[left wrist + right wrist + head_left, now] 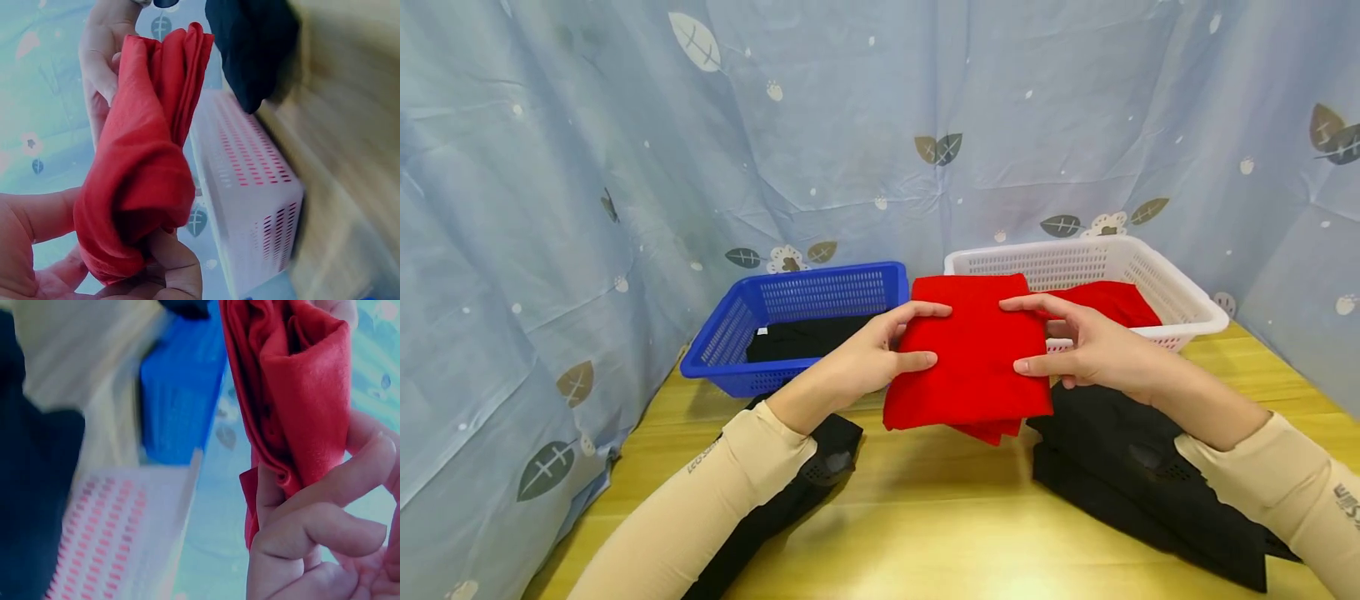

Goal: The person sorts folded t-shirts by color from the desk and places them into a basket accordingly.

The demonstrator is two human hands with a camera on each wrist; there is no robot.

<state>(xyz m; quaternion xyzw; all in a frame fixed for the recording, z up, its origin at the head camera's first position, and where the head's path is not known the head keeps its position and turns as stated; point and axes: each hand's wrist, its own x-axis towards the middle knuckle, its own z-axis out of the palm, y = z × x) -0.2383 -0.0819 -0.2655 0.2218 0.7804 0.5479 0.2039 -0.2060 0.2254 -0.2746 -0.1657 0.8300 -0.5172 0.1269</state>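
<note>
A folded red cloth garment (973, 350) is held up in the air above the table, between both hands. My left hand (891, 346) grips its left edge, thumb and forefinger on the near face and other fingers behind. On the opposite edge my right hand (1078, 346) pinches it the same way. The left wrist view shows the red garment (147, 144) from the side, thick with rolled and stacked layers. In the right wrist view, fingers (319, 531) curl under the layered cloth (306, 406). What kind of garment it is cannot be told.
A blue basket (820, 275) with black cloth (805, 340) stands back left; a white basket (1180, 292) with red cloth (1112, 302) stands back right. Black garments (1120, 467) lie on the wooden table (925, 533) at right and under the left forearm. A patterned curtain (850, 125) hangs behind.
</note>
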